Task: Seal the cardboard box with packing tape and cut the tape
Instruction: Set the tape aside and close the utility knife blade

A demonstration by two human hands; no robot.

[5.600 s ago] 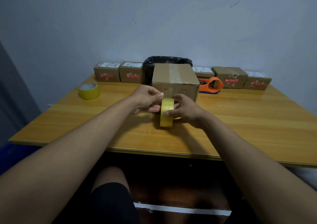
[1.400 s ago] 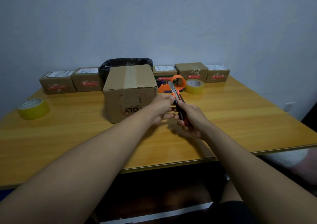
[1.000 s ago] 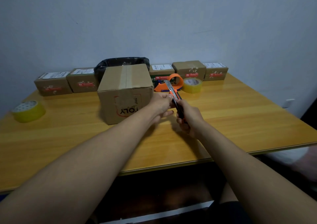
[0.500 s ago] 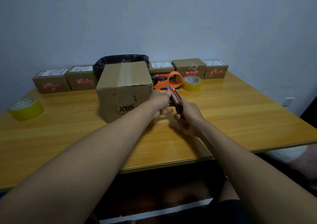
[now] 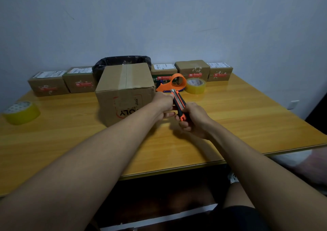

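Gripping utility knife (image 5: pixel 178 103), right hand (image 5: pixel 193 118) unchanged; left hand (image 5: pixel 163 103) steadies tip.

On the front face of the cardboard box (image 5: pixel 126 96), centre of the frame, you can read upside-down dark letters, "OLY", inside a red curved outline; any letters further right sit behind your left hand (image 5: pixel 163 103). The small boxes (image 5: pixel 48 83) along the wall in the middle band of the frame carry white labels and red marks, but you cannot read their print; it is too small and blurred.
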